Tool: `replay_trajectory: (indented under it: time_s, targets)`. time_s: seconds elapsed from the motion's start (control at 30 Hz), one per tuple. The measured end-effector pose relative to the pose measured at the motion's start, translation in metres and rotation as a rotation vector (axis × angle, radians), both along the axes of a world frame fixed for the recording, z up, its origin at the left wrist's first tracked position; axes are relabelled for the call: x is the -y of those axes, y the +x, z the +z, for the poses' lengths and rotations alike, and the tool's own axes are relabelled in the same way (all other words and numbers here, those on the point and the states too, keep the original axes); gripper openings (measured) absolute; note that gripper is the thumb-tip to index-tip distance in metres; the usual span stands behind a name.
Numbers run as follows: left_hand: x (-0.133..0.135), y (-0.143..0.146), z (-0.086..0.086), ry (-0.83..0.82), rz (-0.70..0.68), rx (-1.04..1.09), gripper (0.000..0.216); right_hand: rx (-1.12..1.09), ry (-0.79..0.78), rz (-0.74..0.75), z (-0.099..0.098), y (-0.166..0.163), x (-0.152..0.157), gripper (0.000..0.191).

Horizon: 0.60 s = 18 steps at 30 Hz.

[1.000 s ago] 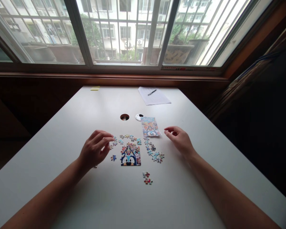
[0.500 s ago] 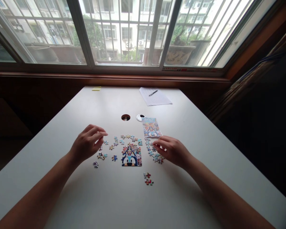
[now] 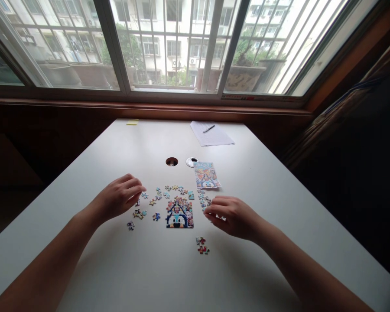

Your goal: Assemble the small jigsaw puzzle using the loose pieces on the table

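While the left hand arches, the right hand curls inward.

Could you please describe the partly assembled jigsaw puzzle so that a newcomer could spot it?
On the white table, look between the left hand and the right hand. There lies the partly assembled jigsaw puzzle, showing a blue cartoon face. Unlike the scattered pieces around it, it forms one large joined block.

Smooth tabletop with soft sheen, faintly glossy puzzle, matt paper sheet, polished-looking wooden sill
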<state>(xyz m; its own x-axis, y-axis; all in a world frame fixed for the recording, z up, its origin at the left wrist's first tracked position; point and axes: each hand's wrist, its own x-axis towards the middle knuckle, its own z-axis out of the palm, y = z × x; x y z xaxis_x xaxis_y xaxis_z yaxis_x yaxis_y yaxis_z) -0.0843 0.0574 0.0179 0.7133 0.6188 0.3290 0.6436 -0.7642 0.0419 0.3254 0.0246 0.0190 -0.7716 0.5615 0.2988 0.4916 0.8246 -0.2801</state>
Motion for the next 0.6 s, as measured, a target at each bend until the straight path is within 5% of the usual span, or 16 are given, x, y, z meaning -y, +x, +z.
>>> replay_trajectory:
  time_s: [0.6]
  targets:
    - [0.019, 0.000, 0.025, -0.186, -0.063, 0.049, 0.015, -0.017, 0.023, -0.019, -0.015, 0.002, 0.020, 0.017]
